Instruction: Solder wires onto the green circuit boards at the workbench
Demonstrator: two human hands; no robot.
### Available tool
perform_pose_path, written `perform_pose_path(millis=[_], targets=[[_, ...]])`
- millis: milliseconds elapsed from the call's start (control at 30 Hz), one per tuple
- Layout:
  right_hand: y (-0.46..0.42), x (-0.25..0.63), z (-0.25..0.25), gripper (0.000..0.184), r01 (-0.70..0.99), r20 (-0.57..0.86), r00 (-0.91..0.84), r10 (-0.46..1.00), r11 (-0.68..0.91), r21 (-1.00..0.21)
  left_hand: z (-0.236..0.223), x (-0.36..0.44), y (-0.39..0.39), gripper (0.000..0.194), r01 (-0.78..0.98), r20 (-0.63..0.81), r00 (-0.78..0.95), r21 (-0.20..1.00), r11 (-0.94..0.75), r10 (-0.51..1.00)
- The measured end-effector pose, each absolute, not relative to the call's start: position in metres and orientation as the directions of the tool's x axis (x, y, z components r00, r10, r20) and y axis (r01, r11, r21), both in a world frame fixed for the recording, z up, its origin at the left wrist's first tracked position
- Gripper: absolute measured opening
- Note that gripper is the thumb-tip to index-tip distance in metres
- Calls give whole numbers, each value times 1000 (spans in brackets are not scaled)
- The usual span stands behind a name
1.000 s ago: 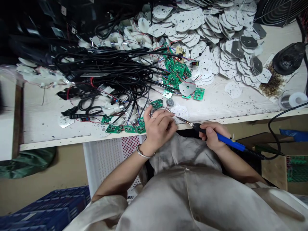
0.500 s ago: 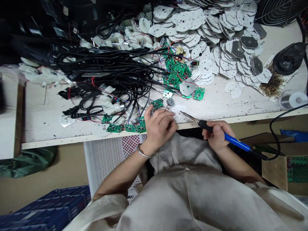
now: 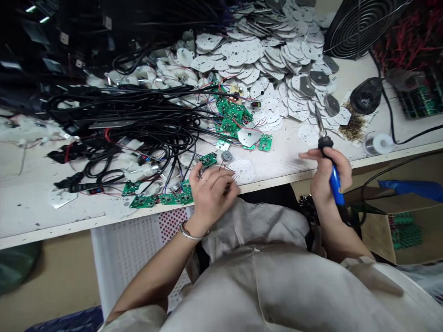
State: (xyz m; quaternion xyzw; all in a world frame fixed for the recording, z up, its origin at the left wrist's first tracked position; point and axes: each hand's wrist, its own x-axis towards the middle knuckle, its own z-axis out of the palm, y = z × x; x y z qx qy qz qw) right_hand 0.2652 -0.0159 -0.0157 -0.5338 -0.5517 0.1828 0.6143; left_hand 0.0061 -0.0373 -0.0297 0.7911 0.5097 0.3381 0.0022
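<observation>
My right hand [image 3: 328, 177] grips a soldering iron [image 3: 335, 184] with a blue and black handle. The iron's tip points up and away, over the bench in front of the white plates. At the bench's front edge, my left hand [image 3: 214, 193] is closed, with thin wires [image 3: 234, 174] showing at its fingertips. A white perforated plate [image 3: 244, 170] lies just right of those fingers. Beyond them sit a small round metal part [image 3: 227, 156] and a green circuit board [image 3: 208, 160]. More green boards [image 3: 169, 198] lie left of the hand.
Black cables [image 3: 138, 110] spread across the left of the bench [image 3: 284, 161]. White plates [image 3: 242, 53] are heaped at the back. On the right are an iron stand [image 3: 366, 97], a solder spool [image 3: 379, 143] and a fan [image 3: 360, 27]. A cardboard box [image 3: 377, 230] stands below.
My right hand has drawn the soldering iron away from the left fingertips, to the right, and swung its tip upward. My left hand stays by the plate. The view has turned rightward.
</observation>
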Motion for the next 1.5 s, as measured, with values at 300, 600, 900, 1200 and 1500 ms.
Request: perform_pose_path(millis=[300, 600, 900, 1200, 1500], targets=[[30, 316, -18, 25, 840, 511, 68, 857, 227, -493, -29, 8, -35, 16, 799, 534, 255, 353, -486, 806], [25, 319, -28, 42, 889, 364, -3, 931, 169, -426, -24, 5, -44, 11, 831, 494, 282, 302, -467, 822], [18, 315, -27, 40, 824, 522, 3, 853, 293, -484, 2, 2, -11, 6, 880, 542, 210, 259, -399, 814], [-31, 223, -23, 30, 766, 598, -103, 795, 447, -462, -3, 10, 11, 13, 951, 381, 193, 154, -268, 904], [-35, 195, -41, 31, 772, 566, -212, 796, 492, -403, -14, 21, 28, 11, 947, 393, 139, 217, -238, 909]])
